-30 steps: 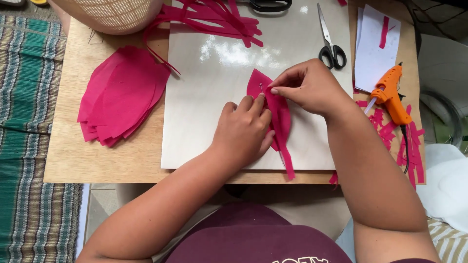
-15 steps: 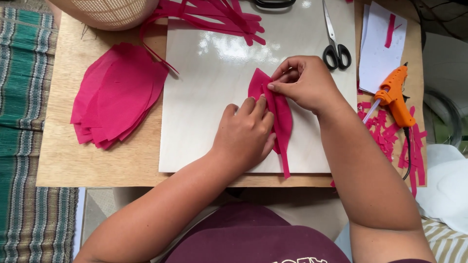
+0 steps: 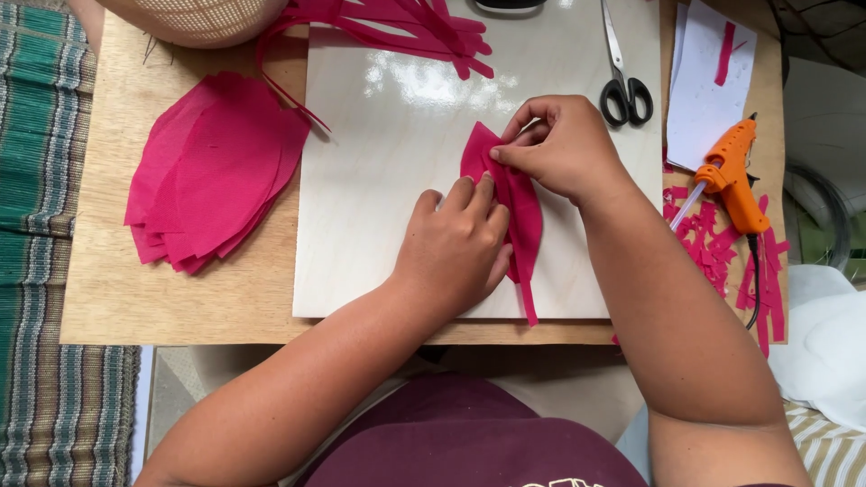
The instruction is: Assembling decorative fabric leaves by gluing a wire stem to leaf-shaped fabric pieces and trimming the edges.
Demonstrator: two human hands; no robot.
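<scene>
**Both Hands on a Pink Petal Piece at Board Centre**

The left hand [image 3: 456,243] lies palm-down, fingers loosely curled, pressing the pink petal-shaped piece [image 3: 523,212] flat against the glossy pale board [image 3: 388,198]. Its fingertips touch the left edge of the piece — a pressing hold, not a closed fist.

The right hand [image 3: 559,144] sits at 1 o'clock from the left hand, just beside it. Thumb and forefinger are pinched together on the upper part of the same piece, near its centre fold; the remaining fingers are curled inward. Whether anything small sits in the pinch cannot be told.

The piece lies near the board's centre-right, its pointed top toward 12 o'clock and a narrow pink strip trailing toward 6 o'clock, past the board's lower edge.

Outward from the hands:

- 1 o'clock, near the right hand — black-handled scissors [image 3: 622,72], lying on the board, blades pointing to 12 o'clock.
- 3 o'clock — an orange glue gun [image 3: 735,176] on the wooden table [image 3: 180,298], among pink offcuts [image 3: 713,248].
- 2 o'clock — white paper sheets [image 3: 708,99] bearing one pink strip.
- 9 o'clock, well apart — a stack of pink petal shapes [image 3: 212,171] on the table.
- 11 o'clock — a bundle of long pink strips [image 3: 397,27] beside a woven basket [image 3: 194,18].
</scene>
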